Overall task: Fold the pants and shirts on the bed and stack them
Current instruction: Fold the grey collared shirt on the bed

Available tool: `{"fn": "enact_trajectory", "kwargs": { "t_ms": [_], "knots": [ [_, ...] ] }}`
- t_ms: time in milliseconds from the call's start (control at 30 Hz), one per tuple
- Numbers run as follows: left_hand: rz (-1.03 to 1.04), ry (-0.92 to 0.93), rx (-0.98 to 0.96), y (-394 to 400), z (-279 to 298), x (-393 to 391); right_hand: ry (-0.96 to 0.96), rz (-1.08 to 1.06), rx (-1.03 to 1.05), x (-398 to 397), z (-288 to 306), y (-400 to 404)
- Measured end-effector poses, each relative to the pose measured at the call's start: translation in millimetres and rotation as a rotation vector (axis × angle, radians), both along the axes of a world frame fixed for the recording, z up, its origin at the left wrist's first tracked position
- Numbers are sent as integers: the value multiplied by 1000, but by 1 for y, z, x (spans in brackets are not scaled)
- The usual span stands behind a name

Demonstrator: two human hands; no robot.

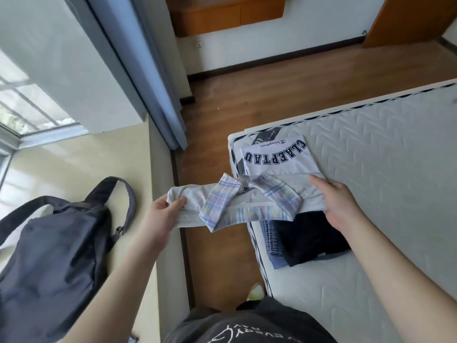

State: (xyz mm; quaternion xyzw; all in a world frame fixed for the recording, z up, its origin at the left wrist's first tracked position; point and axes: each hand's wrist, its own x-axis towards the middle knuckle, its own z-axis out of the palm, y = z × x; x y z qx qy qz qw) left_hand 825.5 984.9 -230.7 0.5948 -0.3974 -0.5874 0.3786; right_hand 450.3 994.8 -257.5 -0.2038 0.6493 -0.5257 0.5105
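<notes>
Both hands' grips, left (162, 214) and right (338, 206), grasp the folded grey plaid-collared shirt (237, 204), overhanging the white quilted mattress (371, 169) corner.

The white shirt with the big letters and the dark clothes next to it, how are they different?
The white shirt with the big letters is pale and printed; the dark clothes are navy and plain. The white shirt lies farther from the person, the dark clothes nearer. Both are folded flat on the mattress.

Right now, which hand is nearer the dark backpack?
Left. The left hand grips the grey-and-plaid garment at its end off the bed edge, just right of the backpack. The right hand holds the other end over the mattress, much farther away.
</notes>
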Motion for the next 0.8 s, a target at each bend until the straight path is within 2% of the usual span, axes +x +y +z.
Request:
{"fn": "enact_trajectory", "kwargs": {
  "t_ms": [333,633,800],
  "knots": [
    [-14,-8,53,-107,-19,-18,30,-72,59,-17,-9,-81],
    [-186,45,123,-219,-53,-41,154,-230,155,-29,-23,-144],
    [-183,50,188,-276,-61,-73,193,-262,175,-59,-27,-178]
  ]
}}
